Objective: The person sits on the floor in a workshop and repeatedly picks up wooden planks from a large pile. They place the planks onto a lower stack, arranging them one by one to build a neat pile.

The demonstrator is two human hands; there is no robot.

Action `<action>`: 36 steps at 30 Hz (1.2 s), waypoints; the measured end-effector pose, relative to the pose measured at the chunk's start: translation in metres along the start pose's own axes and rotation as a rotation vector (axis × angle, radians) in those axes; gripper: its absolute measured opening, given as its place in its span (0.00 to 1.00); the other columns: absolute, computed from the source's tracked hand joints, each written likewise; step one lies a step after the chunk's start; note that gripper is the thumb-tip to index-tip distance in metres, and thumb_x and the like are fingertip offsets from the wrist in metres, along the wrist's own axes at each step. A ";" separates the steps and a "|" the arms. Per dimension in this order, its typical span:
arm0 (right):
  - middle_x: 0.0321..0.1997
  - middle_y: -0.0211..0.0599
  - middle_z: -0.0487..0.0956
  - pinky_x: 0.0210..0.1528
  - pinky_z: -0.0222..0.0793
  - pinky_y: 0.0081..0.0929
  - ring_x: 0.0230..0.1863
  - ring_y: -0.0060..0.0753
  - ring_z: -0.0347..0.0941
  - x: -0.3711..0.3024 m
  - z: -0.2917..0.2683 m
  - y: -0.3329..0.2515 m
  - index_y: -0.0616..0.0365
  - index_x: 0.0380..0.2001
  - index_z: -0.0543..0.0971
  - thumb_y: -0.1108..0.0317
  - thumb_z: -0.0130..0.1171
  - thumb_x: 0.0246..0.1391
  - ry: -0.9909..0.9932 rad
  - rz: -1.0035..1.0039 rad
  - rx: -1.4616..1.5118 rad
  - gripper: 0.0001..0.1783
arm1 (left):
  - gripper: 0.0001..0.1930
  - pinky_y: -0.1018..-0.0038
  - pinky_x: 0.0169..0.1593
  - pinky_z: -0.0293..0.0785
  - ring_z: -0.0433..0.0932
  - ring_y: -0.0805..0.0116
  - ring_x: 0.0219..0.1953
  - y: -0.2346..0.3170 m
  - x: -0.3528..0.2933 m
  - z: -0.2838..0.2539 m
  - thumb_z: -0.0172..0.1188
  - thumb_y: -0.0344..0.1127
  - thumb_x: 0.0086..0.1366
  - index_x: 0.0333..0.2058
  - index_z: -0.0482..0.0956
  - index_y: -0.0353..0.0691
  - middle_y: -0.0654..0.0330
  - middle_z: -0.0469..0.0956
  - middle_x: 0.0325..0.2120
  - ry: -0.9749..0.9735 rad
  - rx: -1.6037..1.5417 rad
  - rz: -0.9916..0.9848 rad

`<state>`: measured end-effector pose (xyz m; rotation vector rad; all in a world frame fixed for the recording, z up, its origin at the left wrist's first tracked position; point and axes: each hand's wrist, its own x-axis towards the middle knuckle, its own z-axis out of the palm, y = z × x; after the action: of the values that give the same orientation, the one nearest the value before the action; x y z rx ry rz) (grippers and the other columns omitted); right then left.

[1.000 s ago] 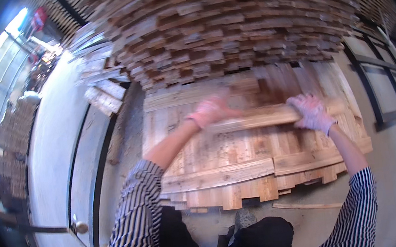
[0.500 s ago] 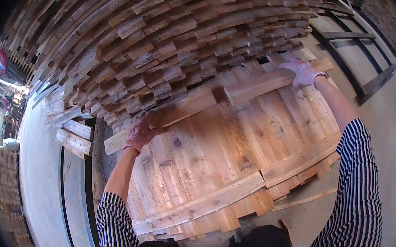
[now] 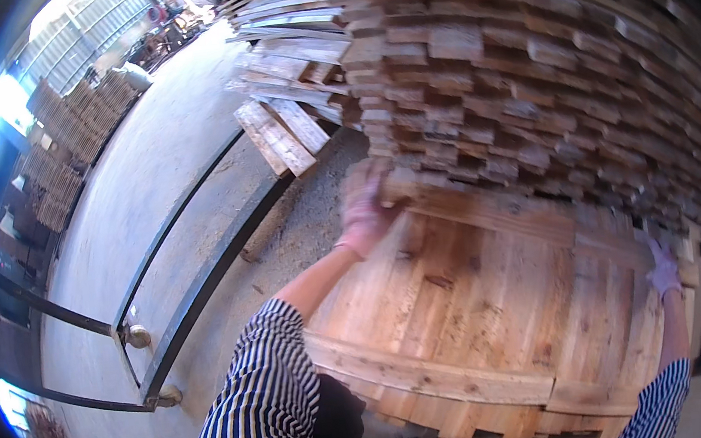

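Leftward, floor (image 3: 288,243) spreads beyond the left hand (image 3: 366,210) at the plank end (image 3: 428,200).

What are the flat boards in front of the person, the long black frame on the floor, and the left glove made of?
Pale, flat wooden boards: wood, apparently unpainted, since grain and dark knots show.
Long black frame with straight bars: probably painted metal, judging by its slim, even bars.
Pinkish glove on the left hand: perhaps knitted fabric, but blur leaves that open.

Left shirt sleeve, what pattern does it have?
The left shirt sleeve has dark and pale stripes, best seen in the head view.
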<state>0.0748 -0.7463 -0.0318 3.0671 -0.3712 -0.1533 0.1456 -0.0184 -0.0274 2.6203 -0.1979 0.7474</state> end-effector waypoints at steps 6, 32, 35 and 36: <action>0.84 0.41 0.46 0.75 0.59 0.45 0.81 0.50 0.48 -0.079 0.022 -0.219 0.39 0.76 0.59 0.63 0.61 0.58 0.379 -0.295 -0.270 0.44 | 0.52 0.53 0.72 0.58 0.60 0.37 0.71 -0.232 0.046 -0.079 0.72 0.62 0.55 0.69 0.62 0.36 0.37 0.63 0.68 0.213 0.078 -0.855; 0.64 0.56 0.75 0.68 0.71 0.41 0.64 0.49 0.73 -0.036 -0.092 -0.914 0.71 0.65 0.62 0.62 0.75 0.51 -0.594 -0.665 1.041 0.46 | 0.22 0.55 0.52 0.84 0.86 0.54 0.42 -0.456 0.080 -0.085 0.61 0.39 0.67 0.56 0.74 0.34 0.49 0.84 0.45 0.011 -1.724 -1.092; 0.61 0.57 0.77 0.64 0.74 0.33 0.58 0.43 0.78 -0.083 -0.120 -0.909 0.67 0.60 0.68 0.58 0.68 0.59 -0.714 -0.558 0.988 0.34 | 0.24 0.53 0.53 0.84 0.86 0.52 0.46 -0.418 0.042 -0.166 0.60 0.41 0.67 0.58 0.72 0.34 0.49 0.83 0.47 -0.071 -1.685 -1.112; 0.65 0.58 0.74 0.67 0.70 0.32 0.61 0.40 0.75 -0.062 -0.091 -0.903 0.68 0.64 0.66 0.56 0.64 0.63 -0.840 -0.444 1.145 0.36 | 0.26 0.52 0.54 0.83 0.86 0.51 0.46 -0.388 0.042 -0.176 0.61 0.41 0.66 0.58 0.71 0.34 0.49 0.83 0.47 -0.124 -1.687 -1.122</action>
<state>0.2371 0.1479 0.0107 3.8777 0.3986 -1.8567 0.1919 0.4063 -0.0023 0.8284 0.4227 -0.1094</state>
